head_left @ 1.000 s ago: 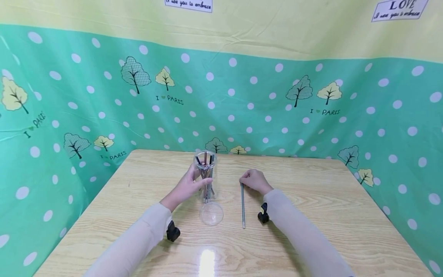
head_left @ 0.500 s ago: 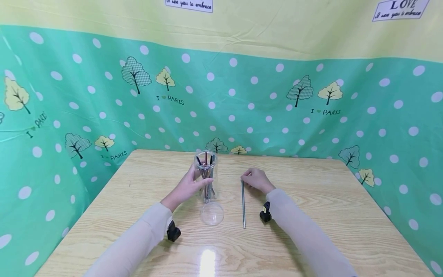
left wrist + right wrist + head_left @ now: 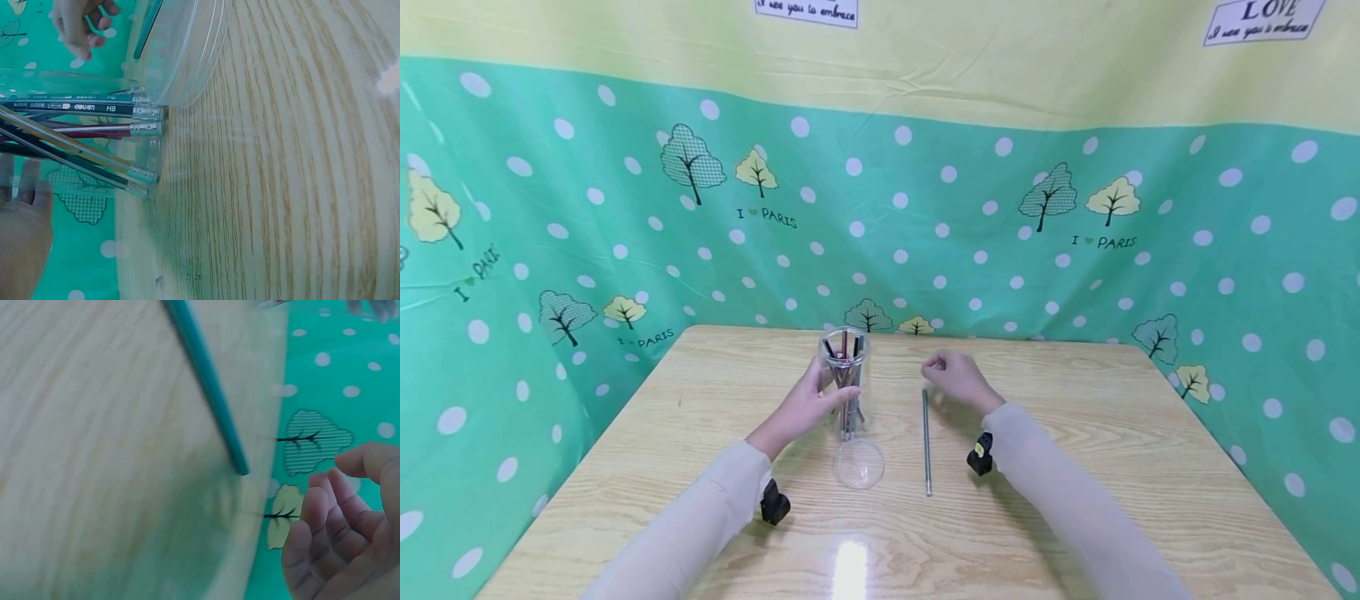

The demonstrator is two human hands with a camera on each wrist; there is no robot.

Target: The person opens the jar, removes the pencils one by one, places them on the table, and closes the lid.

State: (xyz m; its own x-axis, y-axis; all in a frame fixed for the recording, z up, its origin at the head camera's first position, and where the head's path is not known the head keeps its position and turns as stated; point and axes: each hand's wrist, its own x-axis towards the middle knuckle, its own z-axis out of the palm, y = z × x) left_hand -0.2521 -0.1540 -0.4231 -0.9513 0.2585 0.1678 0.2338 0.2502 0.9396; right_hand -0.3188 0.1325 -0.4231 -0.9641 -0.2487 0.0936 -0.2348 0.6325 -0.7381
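Note:
My left hand (image 3: 801,408) grips a clear plastic jar (image 3: 863,379) standing upright on the table. Inside it lean several pencils (image 3: 94,111), their metal-banded ends at the bottom. In front of the jar lies a round clear lid (image 3: 860,464). A single teal pencil (image 3: 927,442) lies lengthwise on the table, right of the jar. Just beyond its far end hovers my right hand (image 3: 958,379), and the right wrist view shows its fingers (image 3: 315,503) loosely bent, with a gap to the thumb and nothing held.
A wood-grain table (image 3: 1112,467) spreads beneath both arms. Behind it and along the sides hangs a green and yellow curtain (image 3: 985,192) with dots and trees. Black wrist cameras (image 3: 775,502) sit under each cuff.
My right hand has let go of the teal pencil's far end and moved slightly away and up from it. The pencil, the jar and my left hand stay in place.

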